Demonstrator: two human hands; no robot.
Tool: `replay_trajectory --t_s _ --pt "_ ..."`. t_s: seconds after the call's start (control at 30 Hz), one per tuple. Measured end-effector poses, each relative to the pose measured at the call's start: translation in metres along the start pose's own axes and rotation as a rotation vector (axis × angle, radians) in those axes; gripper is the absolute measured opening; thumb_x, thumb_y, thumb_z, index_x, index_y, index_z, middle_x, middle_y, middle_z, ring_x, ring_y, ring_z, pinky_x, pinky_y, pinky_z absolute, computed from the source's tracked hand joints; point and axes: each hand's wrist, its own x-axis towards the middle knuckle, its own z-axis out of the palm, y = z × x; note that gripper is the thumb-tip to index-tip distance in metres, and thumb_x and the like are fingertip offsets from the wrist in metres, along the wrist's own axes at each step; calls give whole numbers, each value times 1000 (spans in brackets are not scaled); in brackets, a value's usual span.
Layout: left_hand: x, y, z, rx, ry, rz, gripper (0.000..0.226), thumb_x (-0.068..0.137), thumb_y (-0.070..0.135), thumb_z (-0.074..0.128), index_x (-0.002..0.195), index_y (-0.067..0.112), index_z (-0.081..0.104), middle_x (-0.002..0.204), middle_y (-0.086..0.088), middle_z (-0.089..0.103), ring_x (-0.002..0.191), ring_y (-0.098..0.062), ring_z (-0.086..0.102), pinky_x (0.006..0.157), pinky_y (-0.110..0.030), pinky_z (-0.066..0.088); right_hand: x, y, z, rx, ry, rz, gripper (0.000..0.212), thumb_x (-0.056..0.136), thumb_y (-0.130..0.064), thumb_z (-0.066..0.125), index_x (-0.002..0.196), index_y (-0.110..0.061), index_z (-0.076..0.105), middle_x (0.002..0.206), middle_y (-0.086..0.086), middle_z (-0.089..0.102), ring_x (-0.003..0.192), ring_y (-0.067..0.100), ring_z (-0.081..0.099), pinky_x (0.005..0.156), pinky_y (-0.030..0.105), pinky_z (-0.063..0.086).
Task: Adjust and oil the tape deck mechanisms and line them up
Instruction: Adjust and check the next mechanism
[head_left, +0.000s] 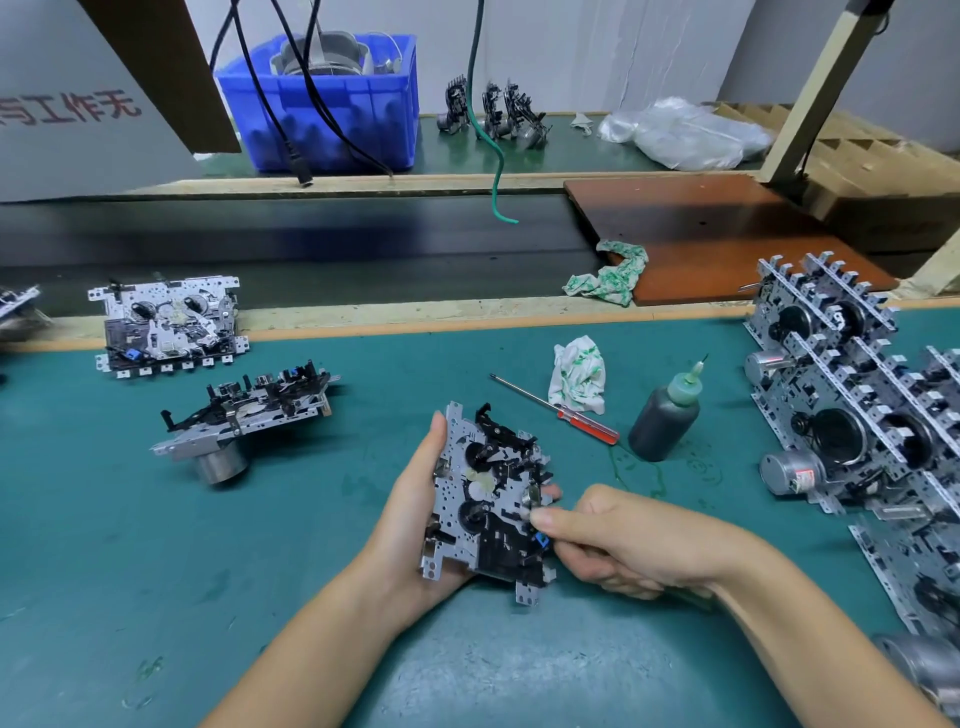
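Observation:
My left hand (410, 509) grips a tape deck mechanism (485, 499) from below and the left, holding it tilted above the green mat. My right hand (618, 540) pinches a small part at the mechanism's right edge, near a blue piece; what the curled fingers hold is hidden. An oil bottle (667, 415) with a green nozzle stands to the right. A red-handled screwdriver (561, 410) lies beside it. Two more mechanisms, one (244, 415) on its motor and one (166, 325) flat, sit at the left.
Rows of mechanisms (852, 395) stand stacked along the right side. A patterned rag (577, 374) lies behind the screwdriver, another rag (613, 273) on a brown board. A blue crate (332, 104), hanging cables and a dark conveyor belt (291, 244) lie beyond.

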Motion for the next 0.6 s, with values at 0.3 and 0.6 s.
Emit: replay_trajectory --t_s 0.3,0.6 --pt "-6 2 -2 -144 -53 -19 80 87 68 31 108 2 71 119 -24 63 104 -34 66 84 -42 54 -5 2 -4 118 5 -148 58 89 -53 41 43 -21 55 28 -4 30 29 11 23 39 20 26" --pt "-13 5 0 -344 -83 -7 93 81 73 39 123 -9 55 130 -32 52 120 -45 52 107 -56 32 5 -4 5 335 401 -444 34 98 -25 35 97 -7 64 39 1 33 46 10 49 45 9 39"
